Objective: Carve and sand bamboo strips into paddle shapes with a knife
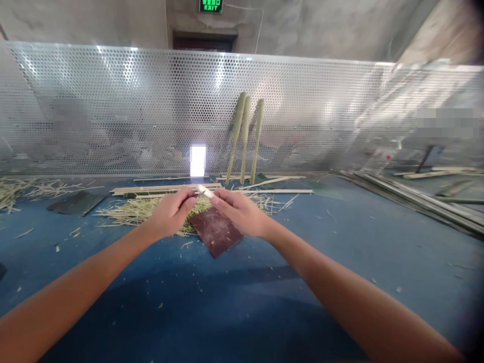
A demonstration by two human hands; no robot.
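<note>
Both hands meet over the blue table, in the middle of the head view. My right hand (242, 212) is closed round a white pen-shaped tool (206, 192) that points left, its rounded end out past the fingertips. Just left of that end, my left hand (172, 209) is pinched shut. A small greyish bit shows at its fingertips, too little to name. Under my right hand lies a dark red-brown square sheet (216, 234), dusted with pale specks and probably sandpaper. A heap of thin pale green shavings (128, 210) spreads behind and beside the hands.
Three green bamboo-like rods (245, 136) lean on the perforated metal screen (151, 111). A bright upright rectangle (198, 161) stands at its foot. Pale strips (272, 191) lie behind the shavings. A dark sheet (77, 202) is left; long strips (419, 201) lie right.
</note>
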